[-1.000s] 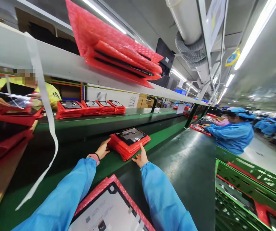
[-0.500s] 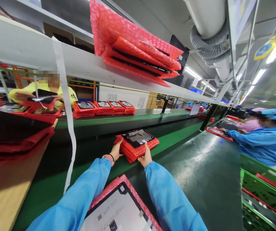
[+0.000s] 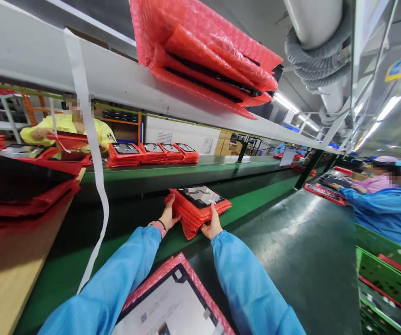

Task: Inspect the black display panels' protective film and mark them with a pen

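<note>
Between my two hands is a stack of flat panels in red bubble-wrap bags (image 3: 195, 215), over the green conveyor ledge. A silver-grey panel with a black border (image 3: 202, 195) lies on top. My left hand (image 3: 168, 214) grips the stack's left side, its thumb up along the edge. At the near right corner my right hand (image 3: 213, 227) clasps it, thumb on top and fingers partly hidden beneath. Under my forearms, close to me, lies a larger pale panel with a black border (image 3: 172, 302) on a pink-red bubble bag.
Red-bagged panels (image 3: 203, 70) overhang the white shelf (image 3: 109, 88) above. A white strap (image 3: 97, 172) hangs at left. Bagged black panels (image 3: 22, 190) sit on a wooden board (image 3: 8, 274). Several stacks (image 3: 125, 156) line the far ledge. Co-workers and green crates (image 3: 378, 265) are at right.
My hands keep hold of the stack, which is tilted slightly differently and shows more of its left side. The view has shifted a little. Across the line, the yellow-clad person's hands and panel have moved.
</note>
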{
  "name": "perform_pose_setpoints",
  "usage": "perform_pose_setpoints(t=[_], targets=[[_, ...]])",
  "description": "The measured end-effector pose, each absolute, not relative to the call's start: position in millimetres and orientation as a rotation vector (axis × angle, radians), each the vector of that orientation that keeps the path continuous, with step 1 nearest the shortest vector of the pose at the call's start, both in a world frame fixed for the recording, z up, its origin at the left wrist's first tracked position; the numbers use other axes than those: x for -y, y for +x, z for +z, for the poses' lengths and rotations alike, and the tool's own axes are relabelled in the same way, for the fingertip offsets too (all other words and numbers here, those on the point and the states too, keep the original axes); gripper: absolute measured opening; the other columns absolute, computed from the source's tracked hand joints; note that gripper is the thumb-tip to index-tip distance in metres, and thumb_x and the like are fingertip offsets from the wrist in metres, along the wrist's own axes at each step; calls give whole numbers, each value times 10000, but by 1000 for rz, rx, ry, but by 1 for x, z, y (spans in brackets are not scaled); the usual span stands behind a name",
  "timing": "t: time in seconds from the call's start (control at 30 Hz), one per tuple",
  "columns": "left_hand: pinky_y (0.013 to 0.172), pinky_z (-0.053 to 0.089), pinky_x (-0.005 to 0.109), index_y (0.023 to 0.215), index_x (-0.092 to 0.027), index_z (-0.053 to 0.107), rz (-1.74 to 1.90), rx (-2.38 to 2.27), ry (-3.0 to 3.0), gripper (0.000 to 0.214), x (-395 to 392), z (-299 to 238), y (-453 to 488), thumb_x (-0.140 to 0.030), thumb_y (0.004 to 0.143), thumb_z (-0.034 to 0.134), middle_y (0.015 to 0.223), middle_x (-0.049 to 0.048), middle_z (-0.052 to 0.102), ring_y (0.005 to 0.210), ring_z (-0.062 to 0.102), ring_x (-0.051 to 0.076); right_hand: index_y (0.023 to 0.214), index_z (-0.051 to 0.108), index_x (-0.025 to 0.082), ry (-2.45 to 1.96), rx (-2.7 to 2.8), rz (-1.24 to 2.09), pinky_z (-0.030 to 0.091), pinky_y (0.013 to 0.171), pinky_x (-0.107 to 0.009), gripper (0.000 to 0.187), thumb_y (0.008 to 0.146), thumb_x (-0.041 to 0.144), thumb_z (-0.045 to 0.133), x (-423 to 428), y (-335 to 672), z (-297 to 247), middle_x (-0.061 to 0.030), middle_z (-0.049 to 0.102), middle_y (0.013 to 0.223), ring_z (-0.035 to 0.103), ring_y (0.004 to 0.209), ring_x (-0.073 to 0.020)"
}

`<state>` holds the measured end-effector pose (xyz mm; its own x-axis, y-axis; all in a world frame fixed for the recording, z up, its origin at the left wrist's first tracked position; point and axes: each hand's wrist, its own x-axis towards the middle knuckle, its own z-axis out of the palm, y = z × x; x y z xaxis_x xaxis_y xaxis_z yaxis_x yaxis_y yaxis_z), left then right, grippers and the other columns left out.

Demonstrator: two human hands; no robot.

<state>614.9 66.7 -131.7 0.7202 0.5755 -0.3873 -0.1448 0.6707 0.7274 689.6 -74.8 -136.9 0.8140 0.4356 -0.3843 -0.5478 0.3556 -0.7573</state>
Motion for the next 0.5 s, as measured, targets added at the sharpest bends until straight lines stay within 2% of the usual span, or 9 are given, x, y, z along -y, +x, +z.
perform_pose_setpoints(t=[0.23,0.5], targets=[[739,554,367,1167,-160,576,314,-694,735,359,-83,-126,607,-425,926,541,1087,82,628,869,632,181,1208,562,174,-1078,-222,778,536,828,-428,374,918,410,583,77,686,-122,-91,594,1204,620,994,-222],[728,550,361,1159,-162,577,298,-707,746,373,-80,-121,600,-449,925,532,1073,80,628,852,628,177,1190,576,169,-995,-68,931,535,836,-433,368,922,421,576,67,673,-104,-89,612,1182,629,986,-220]])
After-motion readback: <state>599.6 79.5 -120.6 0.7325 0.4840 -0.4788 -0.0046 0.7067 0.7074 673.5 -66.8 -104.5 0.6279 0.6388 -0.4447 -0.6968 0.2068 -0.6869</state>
